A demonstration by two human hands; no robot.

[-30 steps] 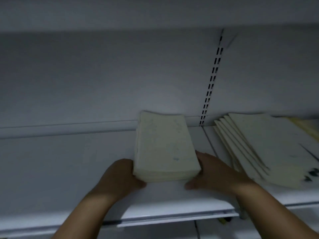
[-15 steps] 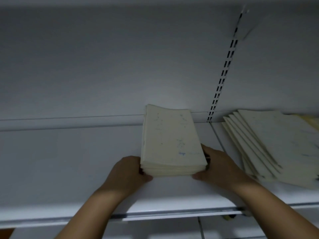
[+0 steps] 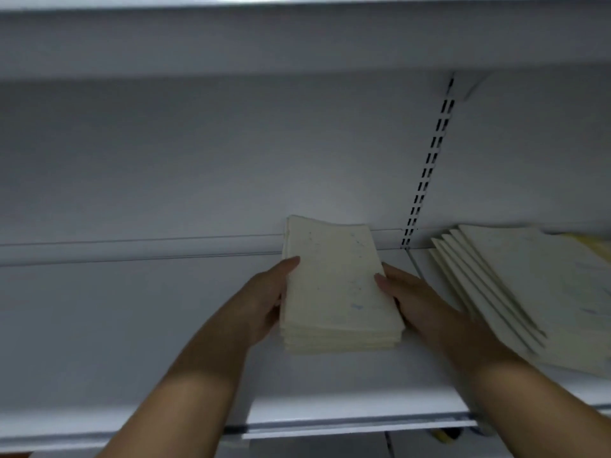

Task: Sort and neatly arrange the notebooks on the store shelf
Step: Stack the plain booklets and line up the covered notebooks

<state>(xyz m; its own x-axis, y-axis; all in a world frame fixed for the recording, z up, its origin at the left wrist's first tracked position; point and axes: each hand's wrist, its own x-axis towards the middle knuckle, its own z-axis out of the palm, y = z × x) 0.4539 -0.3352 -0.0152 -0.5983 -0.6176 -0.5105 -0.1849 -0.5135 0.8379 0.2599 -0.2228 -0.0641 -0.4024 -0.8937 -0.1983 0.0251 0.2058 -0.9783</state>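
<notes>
A stack of small cream notebooks (image 3: 334, 285) lies flat on the white store shelf (image 3: 132, 325), its far end close to the back wall. My left hand (image 3: 264, 302) presses against the stack's left side, fingers curled along the edge. My right hand (image 3: 416, 302) grips the stack's right side, with the thumb on the top cover. To the right lies a fanned pile of larger cream notebooks (image 3: 515, 292), slid over one another at an angle.
A slotted upright rail (image 3: 429, 163) runs up the back wall between the two shelf bays. Another shelf (image 3: 297, 34) hangs overhead. A yellowish notebook (image 3: 591, 246) shows at the far right. The shelf's front lip (image 3: 330, 424) lies near my forearms.
Both hands have slid from the stack's near corners further along its sides. The stack looks squarer. The view has shifted slightly.
</notes>
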